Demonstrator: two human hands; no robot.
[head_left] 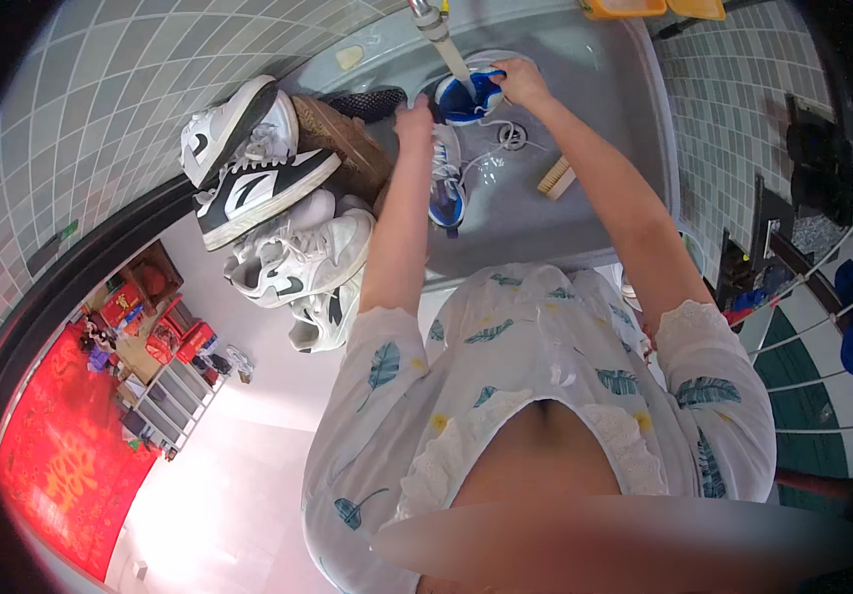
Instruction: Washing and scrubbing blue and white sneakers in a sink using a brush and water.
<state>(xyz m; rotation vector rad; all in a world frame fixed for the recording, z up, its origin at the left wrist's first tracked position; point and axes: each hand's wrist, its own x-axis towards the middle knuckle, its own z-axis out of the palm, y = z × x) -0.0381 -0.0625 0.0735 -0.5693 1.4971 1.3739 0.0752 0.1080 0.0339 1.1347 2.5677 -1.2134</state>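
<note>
A blue-lined shoe [450, 110] is tilted under the tap [430, 26], and a pale stream of water [457, 65] runs into its opening. My right hand [521, 83] grips the shoe's collar on the right. At the left side of that shoe is my left hand [414, 120], its fingers bent; whether it holds anything is hidden. A second shoe, white and blue [447, 178], lies in the grey sink [538, 223] just below my left hand. White laces [482, 157] trail across the sink floor near the drain [512, 136].
A wooden scrubbing brush [556, 178] lies in the sink, right of the drain. Several white and black sneakers [270, 193] and a brown block-like thing [341, 137] are piled at the sink's left edge. Bar soap [350, 57] sits on the back ledge; yellow containers [623, 7] stand behind right.
</note>
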